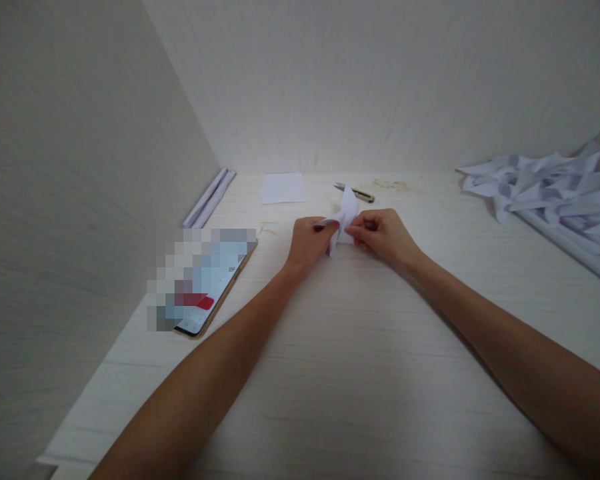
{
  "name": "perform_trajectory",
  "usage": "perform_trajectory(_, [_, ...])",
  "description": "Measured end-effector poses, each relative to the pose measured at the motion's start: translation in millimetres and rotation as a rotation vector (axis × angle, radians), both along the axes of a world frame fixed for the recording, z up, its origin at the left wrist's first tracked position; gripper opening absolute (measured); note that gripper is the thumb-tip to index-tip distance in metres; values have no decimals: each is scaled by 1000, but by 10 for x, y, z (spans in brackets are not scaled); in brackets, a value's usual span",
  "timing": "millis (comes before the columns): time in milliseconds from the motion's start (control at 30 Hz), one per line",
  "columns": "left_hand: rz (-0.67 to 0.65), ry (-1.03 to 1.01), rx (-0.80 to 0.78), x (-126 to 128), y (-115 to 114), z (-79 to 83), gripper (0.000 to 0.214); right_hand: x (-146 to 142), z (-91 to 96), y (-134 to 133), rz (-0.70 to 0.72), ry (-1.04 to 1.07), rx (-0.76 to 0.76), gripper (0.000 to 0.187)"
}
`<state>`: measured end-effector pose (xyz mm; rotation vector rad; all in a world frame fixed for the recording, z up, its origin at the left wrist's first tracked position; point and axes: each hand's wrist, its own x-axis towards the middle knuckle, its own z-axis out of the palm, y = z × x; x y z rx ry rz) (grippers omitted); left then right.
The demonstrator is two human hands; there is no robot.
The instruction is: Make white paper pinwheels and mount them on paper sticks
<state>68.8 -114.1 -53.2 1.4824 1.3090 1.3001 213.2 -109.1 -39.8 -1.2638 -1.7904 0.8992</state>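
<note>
A white paper pinwheel point(349, 205) with curled blades is held above the table between my two hands. My left hand point(311, 239) is closed on its left side, the thumb pressed near the middle of the folds. From the right, my right hand point(377, 230) pinches at the pinwheel close to its centre, thumb and forefinger together. Whether a small pin is between those fingertips is too small to tell. Just behind the paper lies a tool with a pointed metal tip and a yellowish handle point(364, 195), partly hidden by a blade.
Flat white paper sheets point(283, 188) lie near the back wall. Rolled white paper tubes point(210, 198) rest at the back left. A phone point(215, 287), partly blurred, lies left of my left forearm. At the right, many paper pinwheels point(555, 183) are heaped with a long white tube point(565, 243).
</note>
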Motion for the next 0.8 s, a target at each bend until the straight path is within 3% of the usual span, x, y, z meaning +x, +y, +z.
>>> perform_trajectory(300, [-113,-143,-71,29,24,-24,18,-4,-59,43,-41,325,-207,23])
perform_trajectory(800, [-101,-2,9,31,-49,60,28,-4,-50,44,-56,404,-254,25])
